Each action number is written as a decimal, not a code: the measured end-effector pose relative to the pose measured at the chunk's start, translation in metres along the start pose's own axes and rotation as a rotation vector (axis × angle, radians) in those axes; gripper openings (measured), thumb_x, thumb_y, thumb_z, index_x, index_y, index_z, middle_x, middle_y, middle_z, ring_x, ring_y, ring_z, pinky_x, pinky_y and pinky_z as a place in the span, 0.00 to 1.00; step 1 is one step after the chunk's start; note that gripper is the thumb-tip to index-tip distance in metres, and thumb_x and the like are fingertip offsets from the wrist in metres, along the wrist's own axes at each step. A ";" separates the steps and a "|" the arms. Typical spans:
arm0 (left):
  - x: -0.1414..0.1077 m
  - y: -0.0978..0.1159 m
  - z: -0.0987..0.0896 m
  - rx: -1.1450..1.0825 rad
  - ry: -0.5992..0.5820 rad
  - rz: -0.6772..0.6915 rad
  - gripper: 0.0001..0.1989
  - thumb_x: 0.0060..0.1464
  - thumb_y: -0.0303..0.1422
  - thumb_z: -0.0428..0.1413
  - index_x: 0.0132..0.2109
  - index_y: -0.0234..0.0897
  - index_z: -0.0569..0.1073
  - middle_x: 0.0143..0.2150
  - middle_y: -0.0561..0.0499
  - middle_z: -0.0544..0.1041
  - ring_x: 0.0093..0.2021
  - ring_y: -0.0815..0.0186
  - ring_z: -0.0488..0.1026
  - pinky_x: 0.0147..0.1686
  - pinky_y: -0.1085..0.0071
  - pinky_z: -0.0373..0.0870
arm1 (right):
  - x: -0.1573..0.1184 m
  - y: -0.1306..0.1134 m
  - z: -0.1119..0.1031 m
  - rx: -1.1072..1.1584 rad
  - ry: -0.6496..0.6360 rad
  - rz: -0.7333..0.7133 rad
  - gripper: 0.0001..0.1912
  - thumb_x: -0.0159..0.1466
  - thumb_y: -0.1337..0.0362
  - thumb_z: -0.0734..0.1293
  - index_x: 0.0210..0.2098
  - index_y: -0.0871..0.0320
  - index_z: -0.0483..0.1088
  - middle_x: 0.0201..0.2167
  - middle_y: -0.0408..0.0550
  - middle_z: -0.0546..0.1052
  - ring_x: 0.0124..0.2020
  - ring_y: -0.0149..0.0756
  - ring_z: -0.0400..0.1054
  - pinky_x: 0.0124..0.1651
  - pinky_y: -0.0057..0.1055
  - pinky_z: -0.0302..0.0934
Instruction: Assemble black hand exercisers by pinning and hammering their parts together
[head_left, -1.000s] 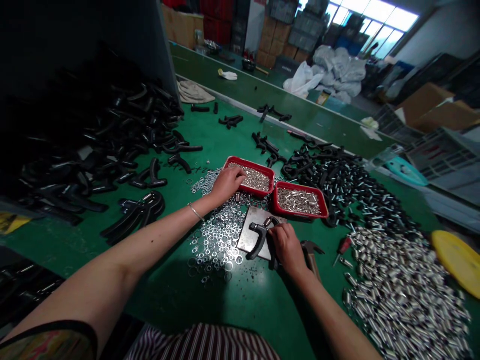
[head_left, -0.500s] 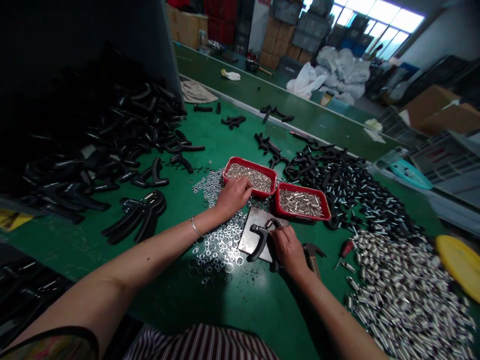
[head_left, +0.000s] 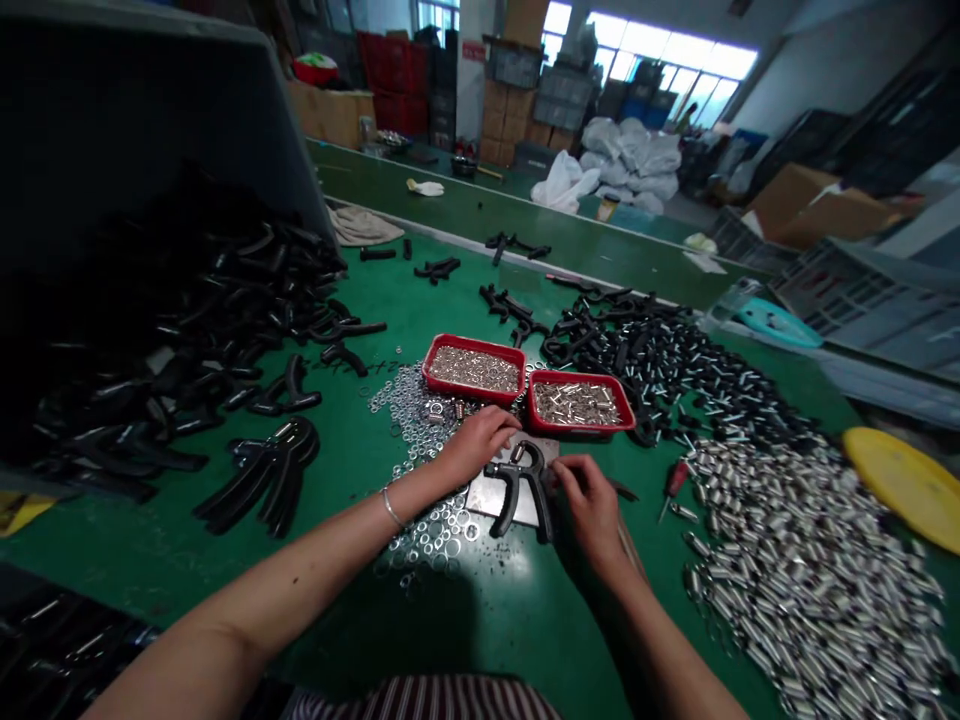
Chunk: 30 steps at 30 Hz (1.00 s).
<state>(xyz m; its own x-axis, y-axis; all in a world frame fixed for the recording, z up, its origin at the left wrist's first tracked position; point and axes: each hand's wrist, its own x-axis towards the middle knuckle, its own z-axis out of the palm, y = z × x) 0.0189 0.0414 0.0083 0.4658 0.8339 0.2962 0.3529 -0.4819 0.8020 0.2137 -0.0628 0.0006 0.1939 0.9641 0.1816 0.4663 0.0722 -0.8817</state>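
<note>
A black hand grip strengthener [head_left: 540, 500] lies on a metal plate [head_left: 484, 497], its two handles pointing toward me. My left hand [head_left: 474, 445] is over the plate's far left edge, fingertips pinched together by the top of the grip strengthener; whatever is between them is too small to make out. Just right of the tool is my right hand [head_left: 592, 505], fingers loosely bent, thumb and forefinger apart, with nothing visible in it. Partly hidden beneath that hand is a hammer [head_left: 634, 550]. Beyond the hands stand a red tray of tiny metal parts [head_left: 474, 370] and a red tray of metal pins [head_left: 577, 402].
Loose metal rings [head_left: 435, 530] spread left of the plate. An assembled grip strengthener [head_left: 274, 465] and a heap of black handles [head_left: 247, 290] are farther left. On the right are a red screwdriver [head_left: 676, 480], piled metal cylinders [head_left: 810, 560], black parts with pins [head_left: 675, 350] and a yellow lid [head_left: 900, 480].
My left hand has come from the tray of tiny parts to the grip strengthener. My right hand has let go of the tool and moved slightly right. The view has tilted up.
</note>
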 end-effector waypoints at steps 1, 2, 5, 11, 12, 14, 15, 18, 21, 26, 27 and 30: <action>-0.001 -0.001 0.001 0.024 -0.021 0.029 0.06 0.61 0.27 0.53 0.41 0.37 0.76 0.41 0.49 0.75 0.43 0.64 0.74 0.48 0.66 0.69 | -0.006 -0.002 -0.003 0.055 0.014 0.066 0.09 0.67 0.56 0.64 0.36 0.55 0.69 0.31 0.43 0.74 0.34 0.38 0.69 0.40 0.33 0.62; -0.002 -0.001 0.003 0.039 -0.045 0.050 0.07 0.61 0.27 0.53 0.42 0.37 0.76 0.41 0.48 0.75 0.46 0.63 0.73 0.49 0.65 0.69 | -0.012 -0.004 -0.005 0.105 0.015 0.118 0.09 0.67 0.56 0.65 0.36 0.55 0.69 0.30 0.43 0.74 0.33 0.37 0.69 0.39 0.33 0.62; 0.001 -0.001 0.007 0.031 -0.086 0.006 0.06 0.61 0.28 0.54 0.43 0.37 0.76 0.41 0.49 0.76 0.44 0.63 0.74 0.47 0.66 0.69 | -0.031 -0.007 -0.010 0.206 -0.011 0.212 0.10 0.65 0.55 0.67 0.34 0.55 0.69 0.29 0.43 0.74 0.32 0.37 0.69 0.37 0.32 0.61; 0.010 -0.005 0.016 0.118 -0.148 -0.068 0.06 0.62 0.33 0.54 0.39 0.37 0.75 0.38 0.50 0.77 0.40 0.63 0.74 0.43 0.67 0.69 | -0.050 0.004 -0.010 0.366 0.009 0.332 0.13 0.64 0.53 0.68 0.32 0.56 0.70 0.27 0.43 0.73 0.29 0.36 0.69 0.36 0.31 0.62; 0.011 -0.005 0.018 0.151 -0.154 -0.052 0.07 0.63 0.33 0.53 0.39 0.37 0.75 0.39 0.49 0.77 0.41 0.62 0.74 0.45 0.67 0.68 | -0.051 0.007 -0.009 0.402 0.024 0.355 0.13 0.63 0.53 0.68 0.32 0.56 0.70 0.28 0.43 0.73 0.29 0.36 0.69 0.36 0.31 0.62; 0.012 -0.005 0.020 0.214 -0.166 -0.034 0.08 0.63 0.33 0.53 0.40 0.37 0.75 0.40 0.49 0.77 0.42 0.62 0.73 0.46 0.67 0.68 | -0.051 0.015 -0.006 0.485 0.051 0.390 0.14 0.63 0.52 0.69 0.33 0.56 0.70 0.29 0.43 0.73 0.28 0.35 0.69 0.35 0.31 0.62; 0.013 -0.004 0.021 0.243 -0.173 -0.032 0.08 0.64 0.33 0.52 0.40 0.37 0.75 0.39 0.48 0.76 0.42 0.62 0.73 0.46 0.67 0.68 | -0.051 0.019 -0.004 0.523 0.059 0.399 0.14 0.62 0.52 0.69 0.33 0.56 0.69 0.30 0.43 0.74 0.28 0.34 0.69 0.34 0.31 0.62; 0.015 -0.002 0.024 0.319 -0.199 -0.037 0.08 0.64 0.33 0.52 0.39 0.36 0.75 0.38 0.48 0.76 0.42 0.61 0.73 0.46 0.66 0.68 | -0.052 0.028 -0.001 0.599 0.056 0.411 0.14 0.62 0.52 0.69 0.34 0.56 0.69 0.30 0.43 0.74 0.27 0.33 0.68 0.34 0.30 0.62; 0.017 -0.001 0.026 0.388 -0.217 -0.038 0.08 0.64 0.32 0.52 0.38 0.36 0.74 0.38 0.48 0.76 0.41 0.61 0.73 0.45 0.65 0.68 | -0.053 0.032 -0.001 0.629 0.047 0.417 0.13 0.63 0.53 0.69 0.34 0.56 0.69 0.30 0.42 0.74 0.26 0.31 0.69 0.34 0.29 0.62; 0.014 -0.004 0.031 0.581 -0.236 0.085 0.08 0.65 0.32 0.51 0.39 0.35 0.72 0.37 0.47 0.74 0.41 0.60 0.71 0.46 0.62 0.67 | -0.054 0.031 -0.002 0.652 0.050 0.430 0.13 0.63 0.54 0.69 0.35 0.56 0.69 0.29 0.42 0.75 0.27 0.31 0.68 0.34 0.29 0.62; 0.013 -0.005 0.032 0.644 -0.240 0.138 0.08 0.65 0.32 0.51 0.39 0.34 0.72 0.37 0.46 0.74 0.41 0.59 0.70 0.46 0.61 0.67 | -0.054 0.030 -0.001 0.655 0.049 0.436 0.13 0.63 0.53 0.69 0.35 0.56 0.69 0.29 0.42 0.75 0.27 0.31 0.68 0.34 0.29 0.62; 0.012 -0.011 0.034 0.814 -0.283 0.324 0.10 0.66 0.29 0.48 0.39 0.33 0.72 0.38 0.44 0.73 0.41 0.57 0.68 0.44 0.60 0.66 | -0.055 0.029 0.000 0.639 0.055 0.443 0.13 0.62 0.53 0.70 0.34 0.57 0.70 0.30 0.43 0.75 0.27 0.32 0.68 0.34 0.29 0.62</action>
<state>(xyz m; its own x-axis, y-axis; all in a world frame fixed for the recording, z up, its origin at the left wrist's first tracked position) 0.0482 0.0470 -0.0146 0.7851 0.5796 0.2184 0.5825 -0.8108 0.0579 0.2163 -0.1134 -0.0345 0.2961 0.9245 -0.2398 -0.2496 -0.1675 -0.9538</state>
